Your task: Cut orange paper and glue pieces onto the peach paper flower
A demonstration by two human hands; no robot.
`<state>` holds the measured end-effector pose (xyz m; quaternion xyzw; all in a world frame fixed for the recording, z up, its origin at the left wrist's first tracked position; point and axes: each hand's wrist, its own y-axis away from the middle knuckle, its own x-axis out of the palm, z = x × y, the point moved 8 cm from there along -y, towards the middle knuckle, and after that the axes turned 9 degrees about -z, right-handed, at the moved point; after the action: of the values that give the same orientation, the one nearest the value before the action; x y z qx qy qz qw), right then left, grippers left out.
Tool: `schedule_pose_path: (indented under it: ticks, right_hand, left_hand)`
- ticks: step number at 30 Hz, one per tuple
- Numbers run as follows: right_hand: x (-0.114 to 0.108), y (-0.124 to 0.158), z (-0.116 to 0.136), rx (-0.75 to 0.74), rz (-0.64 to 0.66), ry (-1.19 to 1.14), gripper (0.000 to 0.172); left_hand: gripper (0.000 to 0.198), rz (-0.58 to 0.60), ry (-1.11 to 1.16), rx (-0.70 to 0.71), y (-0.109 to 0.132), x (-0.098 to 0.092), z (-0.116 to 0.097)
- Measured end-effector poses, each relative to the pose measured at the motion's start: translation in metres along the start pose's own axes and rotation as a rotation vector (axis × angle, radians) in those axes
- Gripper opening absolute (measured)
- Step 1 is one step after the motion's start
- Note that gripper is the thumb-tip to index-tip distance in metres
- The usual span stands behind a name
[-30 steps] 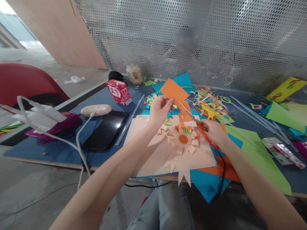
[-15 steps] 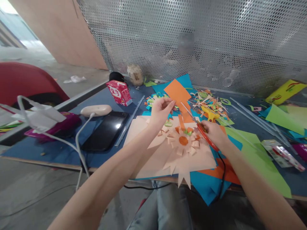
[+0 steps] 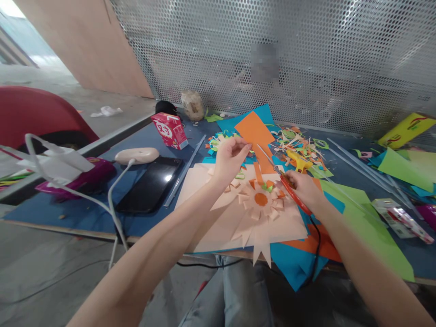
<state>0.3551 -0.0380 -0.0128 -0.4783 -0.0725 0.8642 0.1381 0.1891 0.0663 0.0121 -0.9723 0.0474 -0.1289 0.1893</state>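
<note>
Fingers of my left hand [image 3: 232, 158] pinch the lower left edge of an orange paper [image 3: 255, 129], which is raised above the table. My right hand [image 3: 304, 188] is wrapped round the handles of red scissors [image 3: 293, 195]. Their blades point up and left, at the paper's lower part. Below lies a peach paper flower with an orange centre [image 3: 261, 199] and ribbon-like tails, on peach sheets [image 3: 211, 227]. A second fringed flower [image 3: 221, 141] with green and blue strips is partly hidden behind my left hand.
A yellow glue gun [image 3: 298, 161] lies by paper scraps [image 3: 293, 141]. Left are a black phone [image 3: 150, 186], a clear stick [image 3: 185, 170] and a red box [image 3: 169, 131]. Green sheets [image 3: 368, 222] lie right. A perforated metal panel [image 3: 211, 59] stands behind.
The orange paper has tilted and shifted slightly right, together with my left fingertips. The scissors and my right hand have hardly moved.
</note>
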Motion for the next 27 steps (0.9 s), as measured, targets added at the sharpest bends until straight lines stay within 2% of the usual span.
schedule_pose_path:
  ticks: [9,19,27]
  right_hand:
    - [-0.0026,0.0005,0.0024,-0.011,-0.017,0.015,0.038]
    - [0.001,0.001,0.0008,-0.008,0.012,-0.032,0.035]
    - [0.0005,0.0004,0.0001,0.007,-0.002,-0.068,0.035]
  left_hand:
    - [0.007,-0.013,0.001,-0.056,0.0004,0.0004,-0.0003]
    - [0.01,0.046,0.0,-0.02,0.0008,0.0025,0.0046]
    - [0.008,0.034,0.012,-0.019,-0.0001,0.0022,0.0071]
